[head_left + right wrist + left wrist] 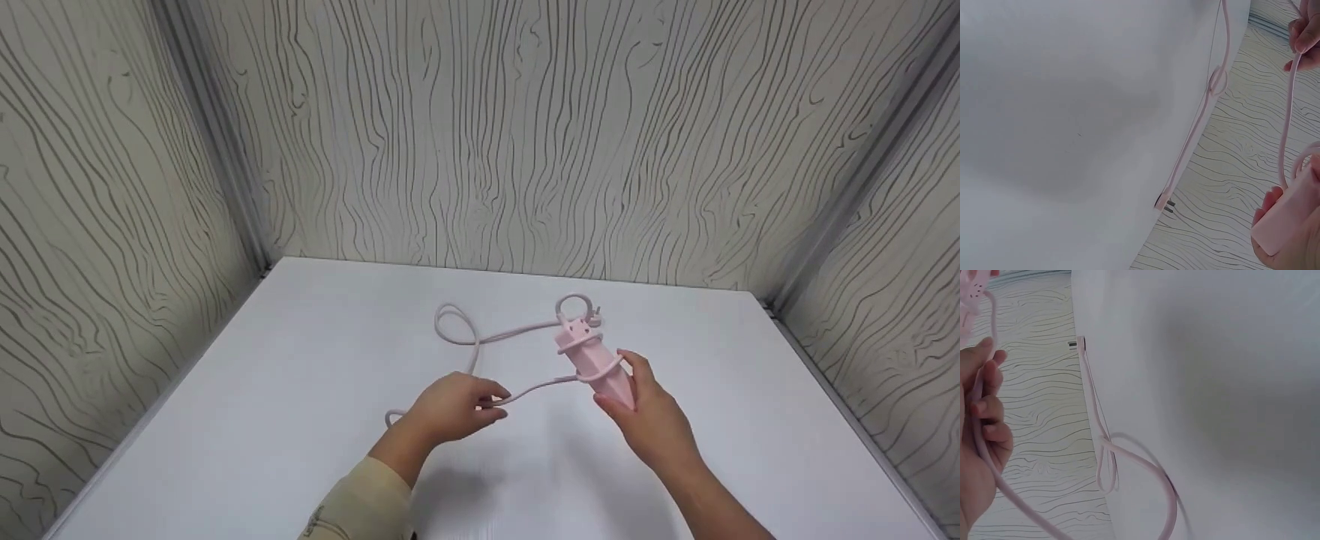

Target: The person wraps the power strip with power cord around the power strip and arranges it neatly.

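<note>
My right hand (660, 420) grips the lower end of a pink power strip (609, 381), which is tilted with its socket holes facing up. Turns of its own pink cord (541, 386) wrap around the strip. To the left, my left hand (457, 407) pinches the cord between thumb and fingers; in the left wrist view the cord (987, 453) runs across the palm under curled fingers. Beyond the strip lies the plug (595, 318) on the table, and its pins show in the right wrist view beside the plug body (1161, 201).
A loose loop of cord (455, 322) lies on the white table (337, 330) beyond the left hand. Patterned panels (480, 135) enclose the table at the back and both sides, with grey metal posts (217, 127) in the corners.
</note>
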